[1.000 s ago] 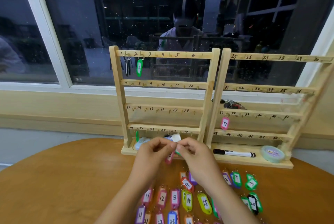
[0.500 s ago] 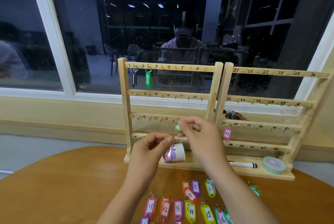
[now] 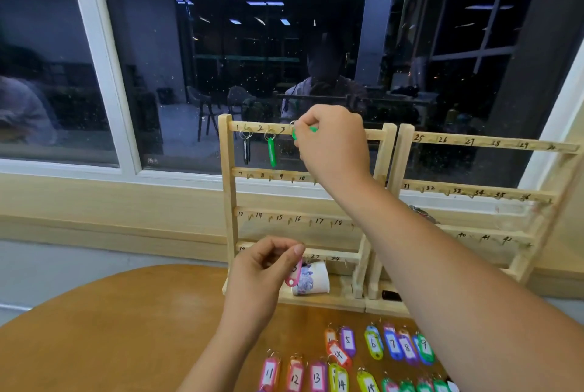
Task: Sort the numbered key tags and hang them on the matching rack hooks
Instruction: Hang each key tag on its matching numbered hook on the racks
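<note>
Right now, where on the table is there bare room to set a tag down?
The table is bare wood on the left, from its edge to the left hand's forearm. A thin strip lies between the rack base and the tags. The tag rows at front right are crowded.

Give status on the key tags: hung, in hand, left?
Hung: a dark item on hook 1, a green tag on hook 2. In hand: right hand holds a second green tag by the 3 mark; left hand pinches a pink tag. Left: numbered tags on the table.
</note>
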The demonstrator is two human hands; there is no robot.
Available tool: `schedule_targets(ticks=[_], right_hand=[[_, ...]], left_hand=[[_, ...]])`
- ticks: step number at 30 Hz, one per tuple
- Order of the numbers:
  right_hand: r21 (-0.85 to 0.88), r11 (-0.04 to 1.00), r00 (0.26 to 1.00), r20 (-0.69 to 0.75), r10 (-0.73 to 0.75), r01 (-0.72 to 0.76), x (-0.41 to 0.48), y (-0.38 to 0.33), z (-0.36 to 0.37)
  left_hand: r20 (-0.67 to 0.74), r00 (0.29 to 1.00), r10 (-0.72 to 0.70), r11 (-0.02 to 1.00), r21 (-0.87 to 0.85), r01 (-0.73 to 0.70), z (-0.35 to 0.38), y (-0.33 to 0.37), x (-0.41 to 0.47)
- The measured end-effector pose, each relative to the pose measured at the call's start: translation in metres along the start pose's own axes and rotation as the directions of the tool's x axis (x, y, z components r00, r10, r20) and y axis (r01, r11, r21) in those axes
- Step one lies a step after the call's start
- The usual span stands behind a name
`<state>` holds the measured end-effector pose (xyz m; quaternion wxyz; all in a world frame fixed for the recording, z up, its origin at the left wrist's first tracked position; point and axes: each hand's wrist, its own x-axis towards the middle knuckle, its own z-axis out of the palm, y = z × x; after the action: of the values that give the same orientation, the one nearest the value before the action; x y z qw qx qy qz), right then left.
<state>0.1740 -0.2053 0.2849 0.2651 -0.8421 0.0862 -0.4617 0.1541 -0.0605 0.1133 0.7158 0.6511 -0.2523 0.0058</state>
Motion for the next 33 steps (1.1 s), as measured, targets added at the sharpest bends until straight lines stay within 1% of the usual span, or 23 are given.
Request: schedule_targets(ticks=[4,7,9,12,16,18,21,22,24,27,33], right_hand=[[-0.138,0.99,0.998,0.062,0.001,0.008,0.0,-0.001,0.002],[-0.185,0.982,0.997,0.076,-0.013,0.027,-0.004,-0.001,0.0],[-0.157,0.987,0.996,0.085,-0.008,0.021,-0.005,0.002,0.0],[-0.062,0.998,0.996,0.082,0.018,-0.013,-0.005,0.005,0.002],[-0.082,0.997,0.997,0.076,0.014,-0.008,0.001,0.0,0.002],[-0.132,0.991,0.997,0.076,-0.008,0.018,0.005,-0.002,0.001],[-0.28,0.956,0.993,0.097,-0.06,0.085,0.003,-0.003,0.001],[-0.302,0.948,0.992,0.103,-0.076,0.104,0.001,-0.003,0.0],[-0.293,0.948,0.988,0.125,-0.09,0.123,-0.003,-0.003,-0.003],[-0.228,0.966,0.982,0.171,-0.08,0.119,-0.011,0.003,-0.006],[-0.169,0.983,0.974,0.224,-0.032,0.071,-0.036,0.019,-0.013]], left_hand=[[-0.007,1.0,0.004,1.0,0.014,-0.004,-0.001,0.001,0.0],[-0.014,1.0,0.012,1.0,0.021,-0.011,-0.003,0.005,0.001],[-0.028,0.999,0.025,1.0,0.014,-0.025,-0.004,0.008,0.001],[-0.042,0.999,0.032,0.999,-0.014,-0.033,-0.006,0.012,0.0],[-0.024,0.999,0.031,0.999,0.038,-0.03,-0.007,0.014,-0.003],[-0.033,0.999,0.032,0.997,0.066,-0.03,-0.01,0.014,-0.003],[-0.047,0.999,0.025,0.998,0.067,-0.022,-0.016,0.012,-0.002],[-0.048,0.999,0.022,0.998,0.063,-0.019,-0.018,0.012,-0.002],[-0.056,0.998,0.028,0.998,0.058,-0.025,-0.021,0.015,0.001],[-0.086,0.995,0.049,0.998,0.036,-0.046,-0.021,0.028,0.015],[-0.107,0.976,0.191,0.979,0.1,-0.18,-0.013,0.074,0.066]])
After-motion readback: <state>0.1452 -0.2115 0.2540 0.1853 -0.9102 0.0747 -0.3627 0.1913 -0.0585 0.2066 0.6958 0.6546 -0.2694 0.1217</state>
